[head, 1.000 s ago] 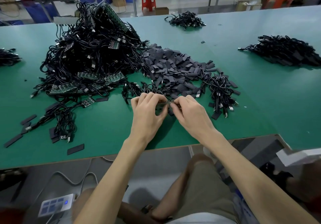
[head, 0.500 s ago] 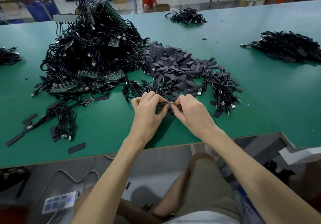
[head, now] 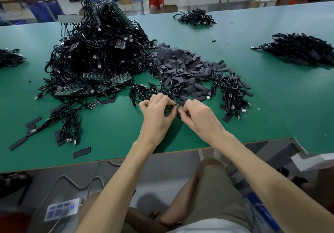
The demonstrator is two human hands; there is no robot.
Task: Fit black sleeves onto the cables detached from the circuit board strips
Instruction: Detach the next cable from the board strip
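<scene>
I watched over a green worktop (head: 108, 129) from a head camera, looking down at two bare forearms reaching in from the near edge. Both hands met just inside that edge, near its middle. The left hand (head: 159, 114) had its fingers curled round a short dark piece (head: 173, 105). The right hand (head: 198, 118) pinched the same piece's right end between thumb and fingertips. I judged it to be a sleeve going over a cable end, though it was too small to tell the two apart.

Its long axis ran left to right, roughly along the near edge, so any sliding would go sideways between the hands.

Directly beyond the hands, toward the far edge, lay the heap of loose black sleeves (head: 182, 70), touching a small bunch of cables (head: 233, 91) on its right. The right hand was slightly nearer to both. A tall tangle of cables on green circuit board strips (head: 94, 55) stood toward the far left corner, nearer the left hand.
</scene>
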